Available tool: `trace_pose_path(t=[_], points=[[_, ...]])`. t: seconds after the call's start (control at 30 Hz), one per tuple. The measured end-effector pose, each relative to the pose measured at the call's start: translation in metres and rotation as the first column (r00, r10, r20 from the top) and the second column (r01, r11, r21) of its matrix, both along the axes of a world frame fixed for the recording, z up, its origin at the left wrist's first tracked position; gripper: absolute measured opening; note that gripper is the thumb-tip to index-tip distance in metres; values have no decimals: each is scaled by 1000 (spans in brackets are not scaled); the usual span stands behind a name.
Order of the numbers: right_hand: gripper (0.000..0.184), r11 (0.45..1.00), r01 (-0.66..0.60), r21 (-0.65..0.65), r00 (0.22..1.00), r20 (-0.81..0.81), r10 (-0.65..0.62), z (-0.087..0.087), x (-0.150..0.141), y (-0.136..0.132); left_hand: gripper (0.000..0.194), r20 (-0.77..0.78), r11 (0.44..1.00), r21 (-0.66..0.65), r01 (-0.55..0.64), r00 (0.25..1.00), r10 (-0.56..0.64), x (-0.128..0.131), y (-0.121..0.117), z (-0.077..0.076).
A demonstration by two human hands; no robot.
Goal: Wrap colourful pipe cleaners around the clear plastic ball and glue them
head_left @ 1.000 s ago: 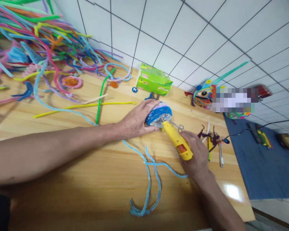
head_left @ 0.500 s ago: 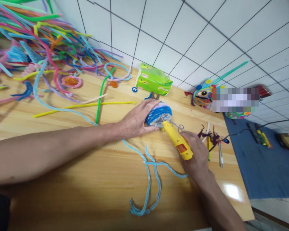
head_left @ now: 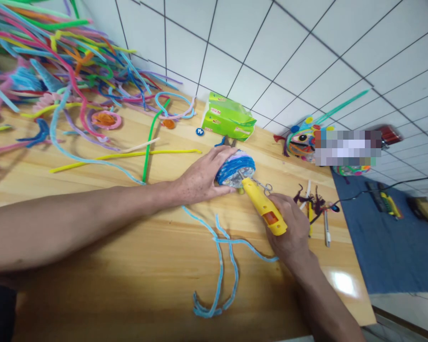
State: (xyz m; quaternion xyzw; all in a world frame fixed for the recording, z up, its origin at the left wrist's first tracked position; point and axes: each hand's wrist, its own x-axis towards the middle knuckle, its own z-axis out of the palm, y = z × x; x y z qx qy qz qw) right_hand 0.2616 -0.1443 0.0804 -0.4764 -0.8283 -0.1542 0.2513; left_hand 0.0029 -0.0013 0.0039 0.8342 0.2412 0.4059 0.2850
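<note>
Wearing blue bands (head_left: 237, 165), the rounded piece (head_left: 238, 170) shows mottled grey and lilac.

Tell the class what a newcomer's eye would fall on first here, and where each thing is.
Probably the yellow glue gun in the right hand, its tip at or close to the greyish side of a blue craft piece that the left hand holds. Next, perhaps, the tangle of colourful pipe cleaners at the table's far left, and the bright green packet near the tiled wall.
</note>
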Motion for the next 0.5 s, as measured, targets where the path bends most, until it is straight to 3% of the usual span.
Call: trace_pose_path(t=[0.5], points=[[22,1000,-8,1,1000,-23,8,-3,1,0,100,-2,999,45,2,1000,-2,-1,1,-1]])
